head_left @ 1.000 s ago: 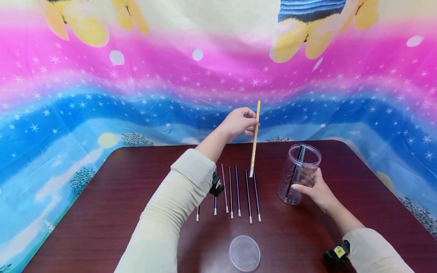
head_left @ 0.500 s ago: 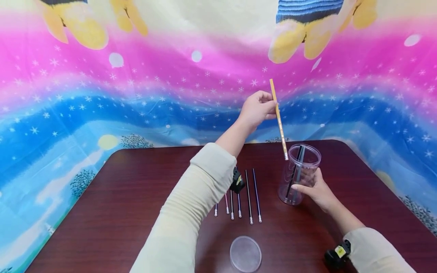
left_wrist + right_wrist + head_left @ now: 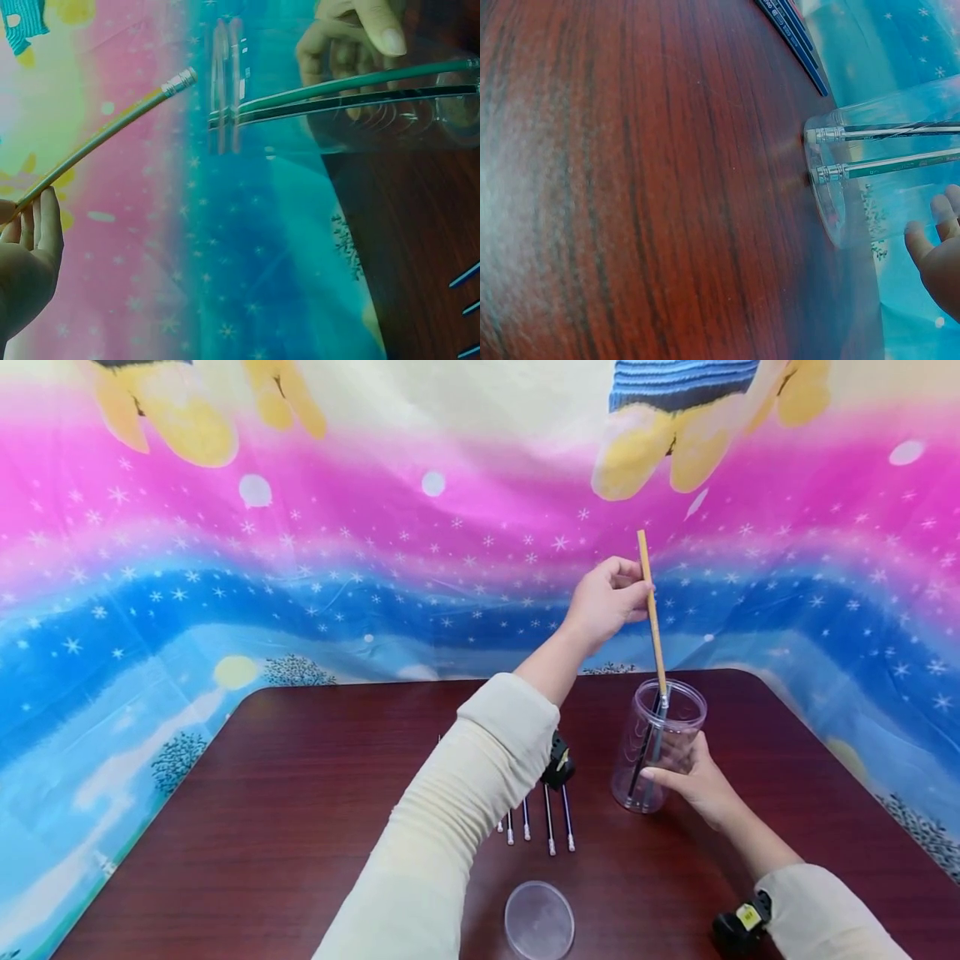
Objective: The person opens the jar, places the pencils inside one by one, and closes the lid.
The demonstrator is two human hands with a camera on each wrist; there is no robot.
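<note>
My left hand [image 3: 606,602] pinches a yellow pencil [image 3: 654,631] between thumb and fingers, its silver-banded eraser end pointing down. In the head view that end overlaps the mouth of a clear plastic jar [image 3: 627,768]; in the left wrist view the eraser end is just short of the rim. My right hand [image 3: 705,785] grips the jar low on its right side, thumb across the front. Inside the upright jar lean a green pencil [image 3: 322,88] and a black pencil [image 3: 300,112], eraser ends at the bottom.
Several dark pencils [image 3: 567,818] lie in a row on the brown table [image 3: 322,810], partly hidden by my left sleeve. A round clear lid [image 3: 539,920] lies near the front edge. Behind the table hangs a printed cloth [image 3: 420,552].
My left hand has carried the yellow pencil rightward and up from above the row to over the jar's mouth. My right hand and the jar have stayed put.
</note>
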